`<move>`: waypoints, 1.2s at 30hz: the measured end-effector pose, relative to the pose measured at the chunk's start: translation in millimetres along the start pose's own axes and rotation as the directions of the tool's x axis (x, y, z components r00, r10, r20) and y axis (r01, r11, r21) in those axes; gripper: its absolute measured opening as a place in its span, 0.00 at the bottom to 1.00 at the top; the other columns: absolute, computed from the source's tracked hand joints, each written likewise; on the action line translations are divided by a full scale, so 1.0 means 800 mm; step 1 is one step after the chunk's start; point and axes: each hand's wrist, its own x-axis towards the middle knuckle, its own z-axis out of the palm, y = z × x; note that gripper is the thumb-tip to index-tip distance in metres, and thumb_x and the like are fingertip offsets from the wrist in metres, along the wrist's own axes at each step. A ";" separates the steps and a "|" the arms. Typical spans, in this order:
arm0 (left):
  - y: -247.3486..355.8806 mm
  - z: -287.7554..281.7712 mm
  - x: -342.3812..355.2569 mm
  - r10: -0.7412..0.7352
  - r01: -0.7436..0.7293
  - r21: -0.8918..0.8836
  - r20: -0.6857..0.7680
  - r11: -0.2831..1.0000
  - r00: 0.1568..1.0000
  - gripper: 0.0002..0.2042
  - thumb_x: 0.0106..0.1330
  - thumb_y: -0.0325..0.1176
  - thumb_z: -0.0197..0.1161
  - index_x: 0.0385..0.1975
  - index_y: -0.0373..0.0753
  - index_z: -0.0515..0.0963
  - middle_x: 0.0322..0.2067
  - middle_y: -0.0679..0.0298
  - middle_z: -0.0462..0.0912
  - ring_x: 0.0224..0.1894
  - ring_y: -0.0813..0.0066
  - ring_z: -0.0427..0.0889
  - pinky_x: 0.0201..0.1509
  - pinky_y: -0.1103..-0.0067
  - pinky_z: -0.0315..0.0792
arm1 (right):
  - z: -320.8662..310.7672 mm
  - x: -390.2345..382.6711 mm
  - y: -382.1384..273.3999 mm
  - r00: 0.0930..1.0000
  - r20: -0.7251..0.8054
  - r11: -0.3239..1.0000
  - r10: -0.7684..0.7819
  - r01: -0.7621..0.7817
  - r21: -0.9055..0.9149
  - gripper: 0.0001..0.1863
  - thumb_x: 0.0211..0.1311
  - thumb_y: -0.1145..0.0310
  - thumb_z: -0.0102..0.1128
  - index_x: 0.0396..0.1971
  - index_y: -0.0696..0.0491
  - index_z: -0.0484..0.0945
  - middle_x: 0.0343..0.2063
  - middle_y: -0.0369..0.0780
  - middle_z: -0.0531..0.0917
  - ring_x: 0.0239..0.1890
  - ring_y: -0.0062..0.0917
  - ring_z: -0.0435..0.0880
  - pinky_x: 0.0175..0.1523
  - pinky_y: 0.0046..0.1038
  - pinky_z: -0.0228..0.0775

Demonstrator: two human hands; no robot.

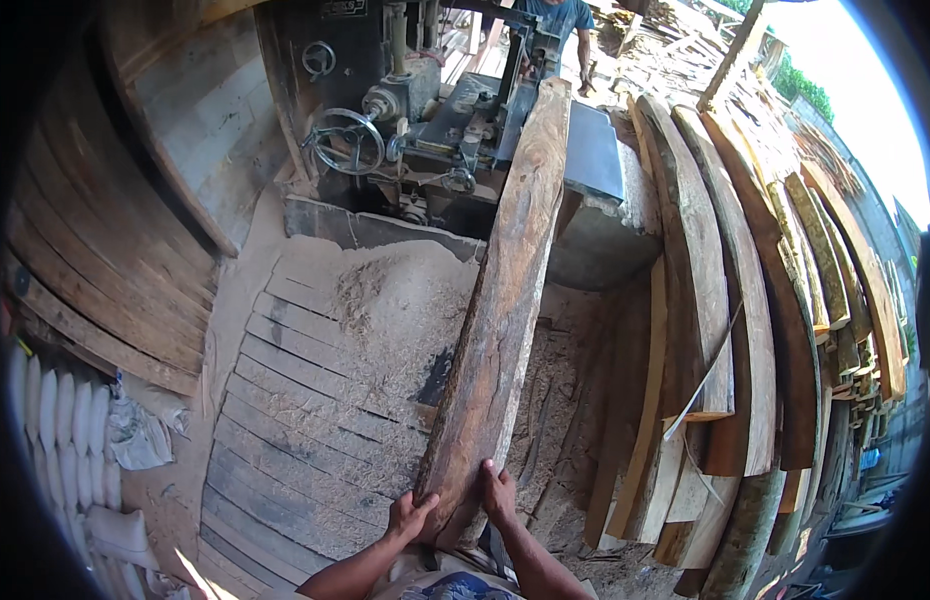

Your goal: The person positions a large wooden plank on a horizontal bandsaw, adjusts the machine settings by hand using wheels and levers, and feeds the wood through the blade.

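- Gripping timber slab [505, 300] in left hand [412, 517] plus right hand [499, 493] at 6 o'clock, running up toward woodworking machine [420, 85] at 12
- Got sawdust [395, 285] all over plank floor [247, 500], 9ish
- Got beams [700, 260] stacked at 3

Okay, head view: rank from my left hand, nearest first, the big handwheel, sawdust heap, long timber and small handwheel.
1. Long timber: touching the left hand, on its right.
2. Sawdust heap: ahead.
3. Big handwheel: farther ahead, slightly left.
4. Small handwheel: farthest, left and higher up.
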 end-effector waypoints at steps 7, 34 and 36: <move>0.134 0.020 0.157 0.049 -0.049 -0.058 -0.013 0.997 0.999 0.27 0.56 0.54 0.65 0.41 0.33 0.79 0.37 0.50 0.84 0.43 0.57 0.82 0.46 0.69 0.73 | 0.009 0.163 -0.129 0.996 0.041 0.995 -0.078 0.075 0.060 0.27 0.66 0.46 0.52 0.41 0.60 0.76 0.28 0.31 0.77 0.28 0.15 0.70 0.34 0.21 0.63; 0.548 0.126 0.772 0.196 -0.273 -0.390 -0.225 0.880 0.954 0.20 0.70 0.52 0.52 0.36 0.37 0.69 0.32 0.65 0.76 0.33 0.77 0.76 0.39 0.78 0.72 | 0.001 0.678 -0.565 0.788 -0.017 0.664 -0.615 0.506 -0.550 0.39 0.71 0.50 0.41 0.68 0.64 0.42 0.69 0.59 0.43 0.71 0.49 0.45 0.71 0.35 0.45; 0.492 0.086 0.775 0.156 -0.250 -0.248 -0.345 0.936 0.925 0.18 0.68 0.48 0.56 0.36 0.36 0.69 0.31 0.64 0.77 0.33 0.78 0.77 0.39 0.79 0.73 | 0.009 0.665 -0.579 0.802 0.059 0.677 -0.594 0.538 -0.502 0.38 0.72 0.51 0.41 0.68 0.63 0.44 0.68 0.57 0.48 0.71 0.45 0.47 0.71 0.33 0.45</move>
